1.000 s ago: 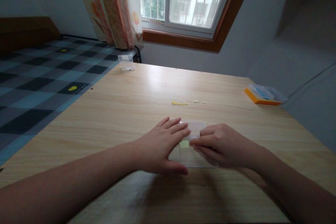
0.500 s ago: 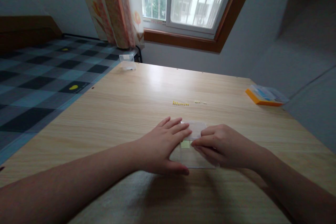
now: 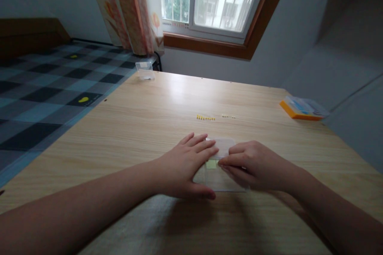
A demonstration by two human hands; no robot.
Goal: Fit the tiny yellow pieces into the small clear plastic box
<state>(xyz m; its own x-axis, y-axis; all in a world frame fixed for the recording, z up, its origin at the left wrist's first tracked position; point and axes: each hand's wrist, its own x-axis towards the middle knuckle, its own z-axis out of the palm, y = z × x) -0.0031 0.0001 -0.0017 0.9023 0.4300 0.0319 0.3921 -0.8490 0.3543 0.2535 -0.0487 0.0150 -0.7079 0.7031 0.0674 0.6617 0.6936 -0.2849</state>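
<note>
A clear plastic box (image 3: 224,183) lies near the front of the table, its transparent lid (image 3: 223,146) folded back on the far side. Inside the box, along its far edge, is a pale yellow-green piece (image 3: 211,164). My left hand (image 3: 188,167) is spread, fingers outstretched, over the box's left side. From the right, my right hand (image 3: 248,165) reaches over the box with thumb and index finger pinched beside the pale piece. Whatever lies between those fingertips is too small or hidden to make out.
Beyond the hands, a row of tiny yellow pieces (image 3: 206,118) and a few whitish ones (image 3: 228,116) lie on the wooden table (image 3: 113,135). A clear open container (image 3: 145,71) stands at the far left corner, an orange-edged case (image 3: 303,108) at the right edge. A checked bed (image 3: 60,87) adjoins the left side.
</note>
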